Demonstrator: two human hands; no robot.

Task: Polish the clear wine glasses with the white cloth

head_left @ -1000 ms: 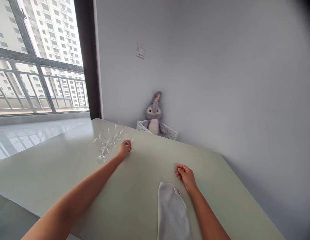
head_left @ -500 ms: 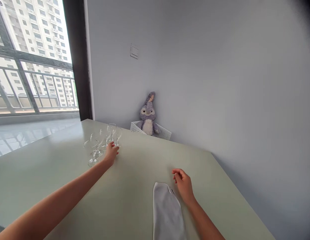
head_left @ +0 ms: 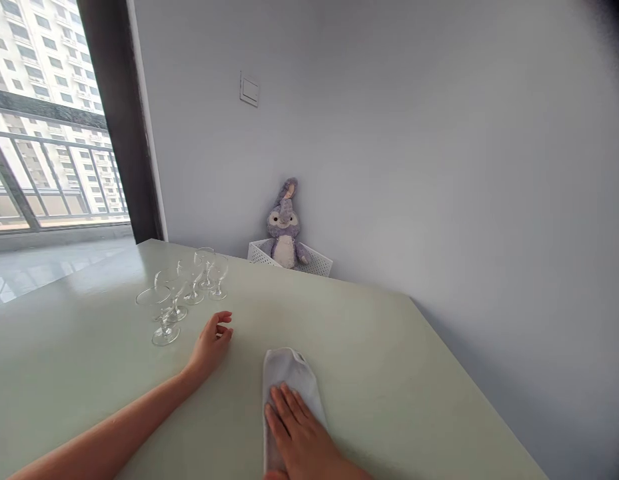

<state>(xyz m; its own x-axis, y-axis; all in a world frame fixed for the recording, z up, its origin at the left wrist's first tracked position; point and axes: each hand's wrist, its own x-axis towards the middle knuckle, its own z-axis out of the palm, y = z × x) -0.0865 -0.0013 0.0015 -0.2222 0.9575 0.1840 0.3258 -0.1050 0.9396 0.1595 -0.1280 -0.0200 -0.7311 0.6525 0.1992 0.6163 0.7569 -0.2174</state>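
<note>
Stemmed glasses (head_left: 165, 332), several of them and all upright, are grouped on the table's left half. My left hand (head_left: 209, 343) is just right of the nearest glass, apart from it, with loosely bent fingers and nothing held. A folded pale grey cloth (head_left: 290, 368) lies in front of me. Flat on top of this cloth rests my right hand (head_left: 304, 433), its fingers stretched out over the fabric and covering part of it.
The pale green table (head_left: 369, 347) ends at a grey wall on the right. Beyond its far edge, a plush rabbit (head_left: 284, 233) sits in a white perforated basket (head_left: 316, 263). A window with railings (head_left: 54, 167) is at the left.
My left hand has drawn back from the glasses toward me. My right hand has come down from beside the cloth onto it and now lies flat. The view has turned slightly right.
</note>
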